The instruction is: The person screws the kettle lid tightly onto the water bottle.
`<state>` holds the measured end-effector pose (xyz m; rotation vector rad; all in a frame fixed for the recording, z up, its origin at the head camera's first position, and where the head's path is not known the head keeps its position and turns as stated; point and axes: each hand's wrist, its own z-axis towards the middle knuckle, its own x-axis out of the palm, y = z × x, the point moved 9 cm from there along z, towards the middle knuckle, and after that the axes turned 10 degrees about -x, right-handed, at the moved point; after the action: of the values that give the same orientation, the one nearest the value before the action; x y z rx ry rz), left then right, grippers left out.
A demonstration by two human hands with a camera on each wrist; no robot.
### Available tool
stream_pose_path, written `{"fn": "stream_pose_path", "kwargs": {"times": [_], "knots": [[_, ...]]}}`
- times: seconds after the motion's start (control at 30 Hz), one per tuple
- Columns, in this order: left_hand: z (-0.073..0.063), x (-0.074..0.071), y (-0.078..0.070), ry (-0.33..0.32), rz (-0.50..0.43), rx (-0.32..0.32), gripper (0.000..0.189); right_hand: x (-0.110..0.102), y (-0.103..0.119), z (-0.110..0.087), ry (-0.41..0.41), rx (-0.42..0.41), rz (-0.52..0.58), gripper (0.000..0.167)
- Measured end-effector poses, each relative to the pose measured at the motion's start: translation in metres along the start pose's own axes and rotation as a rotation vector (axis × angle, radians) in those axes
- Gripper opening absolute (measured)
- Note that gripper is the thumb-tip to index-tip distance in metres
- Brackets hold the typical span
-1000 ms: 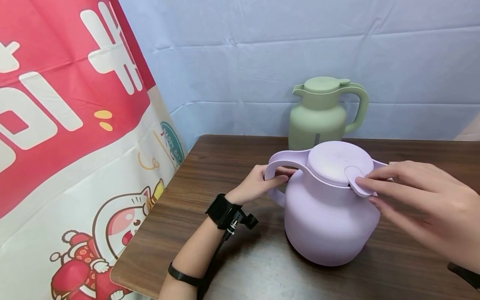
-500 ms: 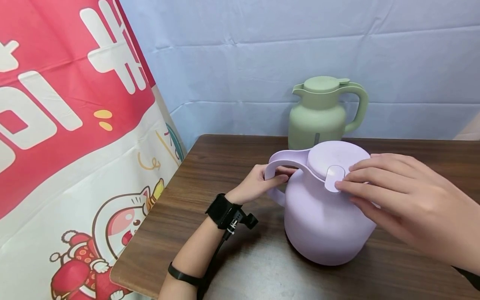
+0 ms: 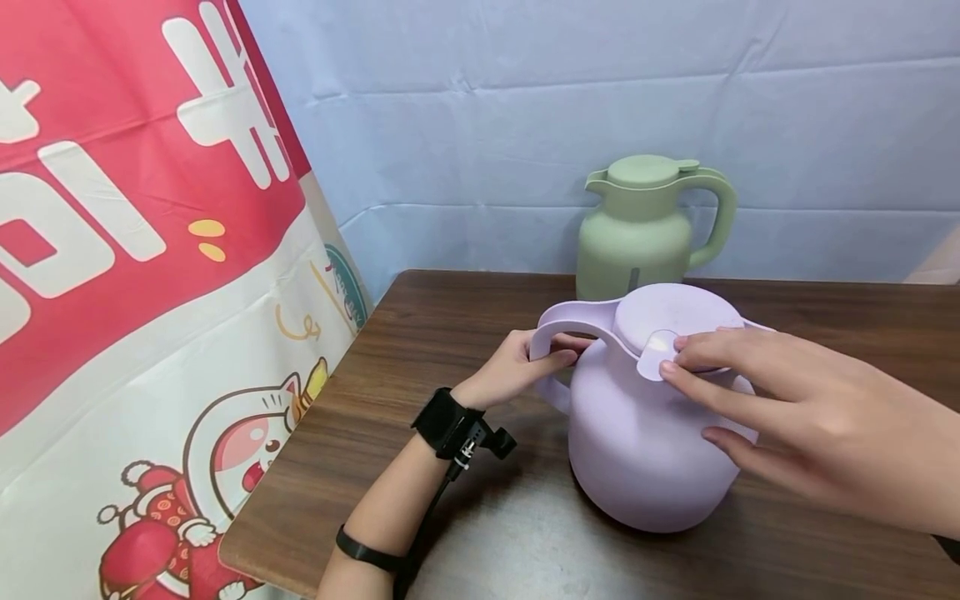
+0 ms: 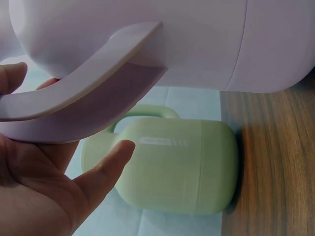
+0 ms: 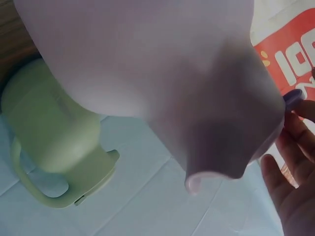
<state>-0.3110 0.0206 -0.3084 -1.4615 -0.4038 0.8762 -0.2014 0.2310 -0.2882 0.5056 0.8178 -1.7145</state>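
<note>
A lilac jug (image 3: 652, 467) stands upright on the table, its round lid (image 3: 675, 312) seated in the neck. My left hand (image 3: 506, 371) holds the jug's handle (image 4: 93, 93); the left wrist view has one finger stretched out away from it. From the other side, my right hand (image 3: 817, 408) touches the lid's tab (image 3: 657, 354) with its fingertips at the tab's right edge. That tab points toward the near left. Seen from the right wrist, the fingers (image 5: 295, 147) meet the tab past the jug's rim, and the spout (image 5: 214, 162) faces the camera.
Behind the lilac jug, close to the blue cloth backdrop (image 3: 465, 142), stands a green jug (image 3: 636, 242) with its handle to the right. A red and white printed cloth (image 3: 247, 333) hangs along the left edge of the brown wooden table (image 3: 360, 442).
My right hand has moved left across the lid, and the tab has swung from the right side round to the near left. My left hand and the jug's body have stayed put.
</note>
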Motion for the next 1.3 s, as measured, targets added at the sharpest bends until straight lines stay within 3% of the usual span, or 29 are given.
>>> {"fn": "stream_pose_path", "kwargs": {"times": [0.07,0.13,0.2,0.27,0.5,0.73,0.87,1.3], "knots": [[0.003,-0.001,0.007,-0.004,-0.003,0.004,0.027,-0.018,0.019,0.059,0.030,0.004,-0.033,0.045],[0.004,-0.002,0.010,-0.008,-0.002,0.013,0.027,-0.031,0.033,0.105,0.047,0.021,-0.068,0.041],[0.004,-0.002,0.010,-0.010,0.003,0.021,0.027,-0.038,0.041,0.132,0.058,0.032,-0.094,0.042],[0.004,-0.002,0.010,-0.011,0.010,0.029,0.027,-0.040,0.043,0.143,0.075,0.049,-0.115,0.043],[0.002,0.000,0.006,-0.016,0.007,0.053,0.026,-0.034,0.037,0.142,0.141,0.106,-0.163,0.046],[-0.010,0.005,-0.020,-0.033,0.066,0.140,0.039,-0.029,0.034,0.146,0.175,0.151,-0.203,0.051],[-0.012,0.008,-0.028,-0.001,0.048,0.185,0.039,-0.026,0.034,0.147,0.187,0.147,-0.235,0.051],[-0.013,0.009,-0.030,0.028,0.097,0.213,0.038,-0.012,0.031,0.151,0.255,0.229,-0.391,0.057]]}}
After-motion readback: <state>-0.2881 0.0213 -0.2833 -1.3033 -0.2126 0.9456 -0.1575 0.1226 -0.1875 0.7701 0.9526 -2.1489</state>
